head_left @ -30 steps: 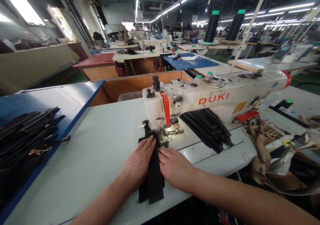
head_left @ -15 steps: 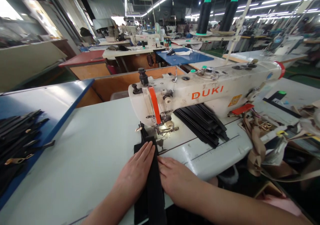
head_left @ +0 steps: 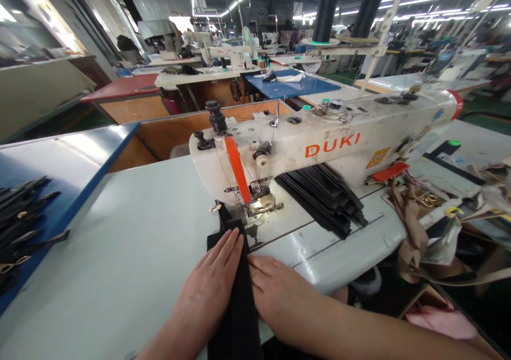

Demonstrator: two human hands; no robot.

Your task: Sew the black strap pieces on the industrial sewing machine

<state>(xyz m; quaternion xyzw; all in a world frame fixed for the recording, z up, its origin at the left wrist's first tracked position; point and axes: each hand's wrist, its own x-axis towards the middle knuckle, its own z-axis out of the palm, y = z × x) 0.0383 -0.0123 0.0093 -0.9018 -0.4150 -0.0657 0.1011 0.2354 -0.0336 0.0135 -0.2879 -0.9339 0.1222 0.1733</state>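
Shifted since a second ago: black zipper strip (head_left: pixel 239 307), near end now past the front edge of the table (head_left: pixel 120 243), at 6 o'clock.
White DUKI sewing machine (head_left: pixel 327 147): 1 o'clock of the hands.
Stack of black strips (head_left: pixel 323 200): under the machine arm, 2 o'clock.
Zipper strip: far end beside the presser foot (head_left: pixel 263 206).
Left hand (head_left: pixel 207 291), right hand (head_left: pixel 279 296): flat, palms down on the strip, side by side, gripping nothing.
Brass pull (head_left: pixel 215 208): 12 o'clock of the left hand.
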